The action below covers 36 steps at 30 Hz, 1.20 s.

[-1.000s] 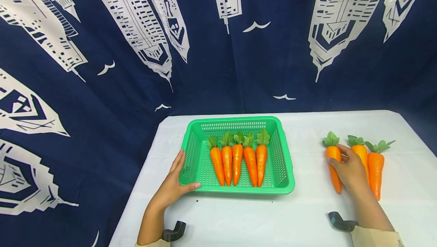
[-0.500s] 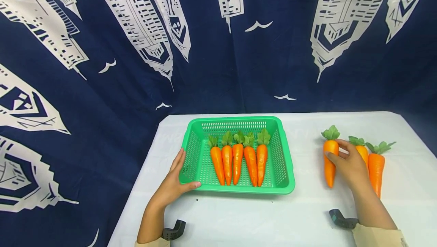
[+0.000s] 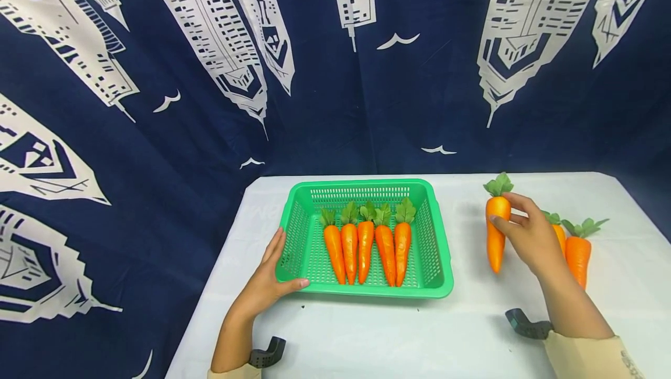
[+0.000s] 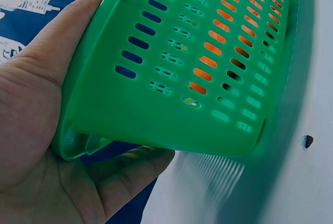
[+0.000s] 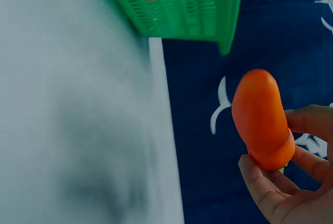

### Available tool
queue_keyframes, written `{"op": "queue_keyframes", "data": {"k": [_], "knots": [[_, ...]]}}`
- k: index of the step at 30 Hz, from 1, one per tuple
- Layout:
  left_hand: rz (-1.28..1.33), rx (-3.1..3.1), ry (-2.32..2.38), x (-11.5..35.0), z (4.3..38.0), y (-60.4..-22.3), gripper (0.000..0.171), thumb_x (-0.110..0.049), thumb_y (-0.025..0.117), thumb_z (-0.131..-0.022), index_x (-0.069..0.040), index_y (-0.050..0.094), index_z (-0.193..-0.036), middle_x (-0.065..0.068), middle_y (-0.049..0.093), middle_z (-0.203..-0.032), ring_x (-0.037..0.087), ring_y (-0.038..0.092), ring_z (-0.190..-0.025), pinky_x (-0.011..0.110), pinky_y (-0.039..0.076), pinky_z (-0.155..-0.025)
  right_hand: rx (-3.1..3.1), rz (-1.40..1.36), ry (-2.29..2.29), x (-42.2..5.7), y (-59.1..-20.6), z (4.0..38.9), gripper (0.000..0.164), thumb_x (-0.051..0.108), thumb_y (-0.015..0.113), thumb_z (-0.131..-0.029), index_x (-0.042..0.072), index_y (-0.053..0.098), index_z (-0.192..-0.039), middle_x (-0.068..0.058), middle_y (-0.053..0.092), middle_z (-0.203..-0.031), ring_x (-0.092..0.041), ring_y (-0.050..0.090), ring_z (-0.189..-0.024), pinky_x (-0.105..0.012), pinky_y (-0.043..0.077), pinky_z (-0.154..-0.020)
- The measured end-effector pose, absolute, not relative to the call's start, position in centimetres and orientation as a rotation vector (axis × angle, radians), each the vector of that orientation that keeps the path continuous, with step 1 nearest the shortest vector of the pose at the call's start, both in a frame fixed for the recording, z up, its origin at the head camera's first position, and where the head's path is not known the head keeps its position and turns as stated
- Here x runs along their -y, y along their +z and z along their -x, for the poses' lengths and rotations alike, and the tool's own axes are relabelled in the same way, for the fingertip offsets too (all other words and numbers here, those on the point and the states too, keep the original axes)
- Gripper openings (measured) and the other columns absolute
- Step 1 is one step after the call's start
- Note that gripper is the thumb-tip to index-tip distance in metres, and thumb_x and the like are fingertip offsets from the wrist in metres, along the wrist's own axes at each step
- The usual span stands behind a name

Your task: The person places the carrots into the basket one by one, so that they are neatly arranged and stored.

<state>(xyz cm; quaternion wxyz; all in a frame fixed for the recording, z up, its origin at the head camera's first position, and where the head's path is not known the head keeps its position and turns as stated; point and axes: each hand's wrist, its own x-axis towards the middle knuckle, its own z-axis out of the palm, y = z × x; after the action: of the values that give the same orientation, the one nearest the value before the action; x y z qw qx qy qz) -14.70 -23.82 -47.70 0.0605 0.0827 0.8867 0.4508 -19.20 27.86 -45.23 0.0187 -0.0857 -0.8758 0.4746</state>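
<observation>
My right hand (image 3: 534,242) pinches an orange carrot (image 3: 496,230) with green leaves, holding it above the white table, leaves toward the far side. In the right wrist view the carrot (image 5: 263,115) points toward the camera between thumb and fingers, its leaves mostly hidden. My left hand (image 3: 262,286) rests against the near left corner of a green perforated basket (image 3: 367,292), thumb along the front rim and fingers straight along the left side. Several carrots (image 3: 365,251) lie side by side in the basket, leaves toward the back.
Two more carrots, one (image 3: 578,257) at the far right and one (image 3: 558,238) partly hidden by my right hand, lie on the white table (image 3: 398,338). Behind the table hangs a dark blue cloth (image 3: 325,123) printed with white buildings and birds.
My right hand has lifted the carrot off the table and moved it left and toward the back, away from the other two. My left hand stays at the basket corner.
</observation>
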Motion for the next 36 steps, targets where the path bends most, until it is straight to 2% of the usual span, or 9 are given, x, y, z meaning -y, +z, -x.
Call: {"op": "queue_keyframes", "data": {"k": [3, 7, 11, 15, 19, 24, 28, 31, 36], "knots": [[-0.246, -2.680, 1.359, 23.8, 14.7, -47.7, 0.121, -0.040, 0.089, -0.076, -0.022, 0.007, -0.164, -0.009, -0.004, -0.172, 0.031, 0.004, -0.159, 0.064, 0.015, -0.123, 2.709, 0.192, 1.450, -27.5, -44.4, 19.5, 0.068, 0.040, 0.058, -0.101, 0.015, 0.031, -0.159, -0.026, 0.036, -0.158, -0.052, 0.048, -0.133, -0.041, 0.058, -0.088], [-0.239, -2.678, 1.361, 23.8, 14.8, -47.7, 0.122, -0.040, 0.089, -0.076, -0.022, 0.007, -0.164, -0.011, -0.004, -0.171, 0.030, 0.004, -0.159, 0.063, 0.016, -0.123, 2.700, 0.126, 1.417, -26.9, -43.3, 19.9, 0.066, 0.038, 0.061, -0.100, 0.017, 0.036, -0.158, -0.026, 0.038, -0.154, -0.050, 0.052, -0.131, -0.018, 0.054, -0.074], [-0.241, -2.681, 1.363, 23.8, 14.8, -47.7, 0.122, -0.040, 0.089, -0.076, -0.023, 0.007, -0.164, -0.011, -0.004, -0.171, 0.030, 0.006, -0.159, 0.063, 0.016, -0.123, 2.693, 0.108, 1.408, -26.0, -42.3, 20.4, 0.065, 0.037, 0.062, -0.100, 0.017, 0.037, -0.157, -0.026, 0.038, -0.150, -0.050, 0.053, -0.131, -0.035, 0.061, -0.085], [-0.247, -2.684, 1.360, 23.9, 14.8, -47.8, 0.121, -0.040, 0.088, -0.076, -0.023, 0.008, -0.164, -0.010, -0.004, -0.172, 0.031, 0.005, -0.159, 0.064, 0.015, -0.123, 2.677, 0.083, 1.432, -25.0, -41.1, 20.8, 0.065, 0.036, 0.061, -0.100, 0.016, 0.037, -0.157, -0.026, 0.036, -0.153, -0.049, 0.051, -0.132, -0.058, 0.052, -0.098], [-0.249, -2.675, 1.375, 23.8, 14.7, -47.7, 0.119, -0.036, 0.089, -0.077, -0.023, 0.009, -0.164, -0.009, -0.003, -0.172, 0.031, 0.004, -0.159, 0.064, 0.014, -0.123, 2.652, 0.034, 1.462, -23.9, -39.8, 21.0, 0.064, 0.035, 0.061, -0.101, 0.014, 0.036, -0.156, -0.024, 0.037, -0.155, -0.047, 0.052, -0.133, -0.062, 0.047, -0.102], [-0.234, -2.664, 1.386, 23.9, 14.7, -47.6, 0.119, -0.036, 0.089, -0.077, -0.025, 0.009, -0.164, -0.011, -0.003, -0.171, 0.030, 0.004, -0.159, 0.064, 0.014, -0.123, 2.629, -0.036, 1.491, -22.1, -38.6, 21.6, 0.064, 0.035, 0.062, -0.100, 0.013, 0.036, -0.155, -0.021, 0.043, -0.152, -0.044, 0.054, -0.133, -0.058, 0.048, -0.103], [-0.241, -2.667, 1.383, 23.9, 14.7, -47.7, 0.120, -0.038, 0.089, -0.076, -0.025, 0.009, -0.164, -0.012, -0.004, -0.171, 0.030, 0.003, -0.159, 0.065, 0.013, -0.123, 2.592, -0.125, 1.525, -20.5, -37.9, 22.1, 0.062, 0.032, 0.064, -0.100, 0.013, 0.038, -0.152, -0.019, 0.046, -0.146, -0.040, 0.057, -0.131, -0.031, 0.057, -0.095], [-0.247, -2.664, 1.386, 23.9, 14.8, -47.7, 0.120, -0.039, 0.088, -0.077, -0.025, 0.008, -0.164, -0.012, -0.004, -0.171, 0.031, 0.003, -0.159, 0.065, 0.013, -0.123, 2.564, -0.194, 1.555, -19.3, -37.6, 22.6, 0.059, 0.029, 0.065, -0.099, 0.012, 0.039, -0.150, -0.019, 0.047, -0.146, -0.038, 0.059, -0.128, -0.014, 0.052, -0.085], [-0.233, -2.654, 1.391, 23.9, 14.7, -47.6, 0.121, -0.039, 0.089, -0.077, -0.025, 0.007, -0.164, -0.014, -0.005, -0.171, 0.030, 0.002, -0.159, 0.065, 0.013, -0.123, 2.522, -0.300, 1.649, -17.2, -37.2, 23.3, 0.054, 0.021, 0.065, -0.099, 0.012, 0.042, -0.147, -0.017, 0.045, -0.147, -0.036, 0.061, -0.125, -0.013, 0.051, -0.082]]}}
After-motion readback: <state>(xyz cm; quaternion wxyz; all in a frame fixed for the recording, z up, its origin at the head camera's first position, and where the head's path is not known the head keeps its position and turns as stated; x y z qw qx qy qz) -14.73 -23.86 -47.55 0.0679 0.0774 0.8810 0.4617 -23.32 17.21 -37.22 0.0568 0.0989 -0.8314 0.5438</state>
